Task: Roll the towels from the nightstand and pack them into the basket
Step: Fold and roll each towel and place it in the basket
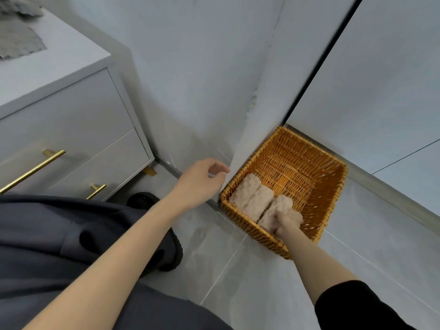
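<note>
Three rolls (258, 202) in basket (331, 186); right hand (287, 222) grips the rightmost, left hand (202, 182) loosely curled, empty. Recommend seating it snug against its neighbour.

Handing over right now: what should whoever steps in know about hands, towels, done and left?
Right hand grips the third rolled towel inside the basket on the floor.
Left hand hangs loosely curled beside it, holding nothing.
Done: two rolled towels lie side by side in the basket.
Left: release this one, then roll and pack the grey towels lying on the nightstand.
</note>
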`<state>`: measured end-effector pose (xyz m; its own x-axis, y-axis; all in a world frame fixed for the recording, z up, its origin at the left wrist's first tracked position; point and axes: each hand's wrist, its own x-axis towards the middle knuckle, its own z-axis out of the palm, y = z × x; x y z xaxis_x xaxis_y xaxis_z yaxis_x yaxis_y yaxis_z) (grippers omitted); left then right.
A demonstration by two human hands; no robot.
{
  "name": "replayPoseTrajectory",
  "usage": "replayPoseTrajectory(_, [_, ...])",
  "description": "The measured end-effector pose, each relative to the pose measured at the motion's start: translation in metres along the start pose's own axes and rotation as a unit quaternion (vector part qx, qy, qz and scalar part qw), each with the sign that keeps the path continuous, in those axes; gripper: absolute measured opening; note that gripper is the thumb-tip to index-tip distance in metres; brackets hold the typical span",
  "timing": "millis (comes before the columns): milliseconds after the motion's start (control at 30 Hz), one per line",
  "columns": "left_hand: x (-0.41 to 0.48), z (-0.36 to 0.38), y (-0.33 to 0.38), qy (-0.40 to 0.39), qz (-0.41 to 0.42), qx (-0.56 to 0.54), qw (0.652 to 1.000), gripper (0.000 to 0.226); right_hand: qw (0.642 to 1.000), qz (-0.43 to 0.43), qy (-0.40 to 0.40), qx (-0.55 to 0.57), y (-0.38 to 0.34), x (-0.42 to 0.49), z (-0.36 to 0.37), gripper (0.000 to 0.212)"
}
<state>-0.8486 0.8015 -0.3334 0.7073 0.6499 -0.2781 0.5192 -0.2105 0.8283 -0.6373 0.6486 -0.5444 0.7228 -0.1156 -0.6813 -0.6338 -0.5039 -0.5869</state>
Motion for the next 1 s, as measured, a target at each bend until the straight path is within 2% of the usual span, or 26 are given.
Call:
replayPoseTrajectory(100, [0.003,-0.003,0.000,0.000,-0.006,0.000,1.000,0.016,1.000,0.024,-0.021,-0.003,0.006,-0.001,0.011,0.043])
replayPoseTrajectory(267, [0.008,-0.005,-0.001,0.001,-0.005,-0.009,1.000,0.014,1.000,0.013,-0.004,-0.012,0.009,0.000,0.014,0.022])
replayPoseTrajectory(367, [0.009,-0.004,-0.001,-0.003,-0.003,-0.009,1.000,0.014,0.996,0.026,-0.029,-0.079,0.012,0.003,0.012,0.029])
replayPoseTrajectory(433, [0.009,-0.003,-0.001,-0.005,-0.001,-0.007,1.000,0.015,0.985,-0.024,0.014,-0.172,0.014,0.006,0.011,0.032])
replayPoseTrajectory(500, [0.009,-0.003,0.000,-0.004,0.000,-0.007,1.000,0.015,0.956,-0.127,0.088,-0.249,0.014,0.004,0.009,0.020])
replayPoseTrajectory(533, [0.008,-0.004,0.000,-0.003,0.000,-0.007,1.000,0.015,0.935,-0.175,0.100,-0.292,0.013,0.003,0.007,0.013])
replayPoseTrajectory(600, [0.007,-0.005,0.001,-0.002,0.003,-0.009,1.000,0.015,0.909,-0.207,0.067,-0.355,0.008,-0.004,0.005,0.012])
replayPoseTrajectory(667, [0.006,-0.006,0.002,-0.003,0.004,-0.013,1.000,0.014,0.898,-0.200,0.022,-0.392,0.001,-0.006,0.001,0.021])
replayPoseTrajectory(767, [0.002,-0.009,0.003,0.001,0.007,-0.025,1.000,0.014,0.882,-0.213,0.000,-0.421,-0.011,-0.019,-0.008,0.030])
replayPoseTrajectory(833, [-0.001,-0.013,0.004,0.008,0.008,-0.035,0.999,0.014,0.882,-0.244,-0.016,-0.402,-0.020,-0.032,-0.011,0.028])
replayPoseTrajectory(933, [-0.011,-0.021,0.007,0.032,0.011,-0.063,0.997,0.015,0.899,-0.274,-0.146,-0.308,-0.035,-0.065,-0.015,0.022])
replayPoseTrajectory(1000, [-0.019,-0.029,0.011,0.060,0.012,-0.091,0.994,0.016,0.871,-0.307,-0.219,-0.316,-0.047,-0.097,-0.020,0.021])
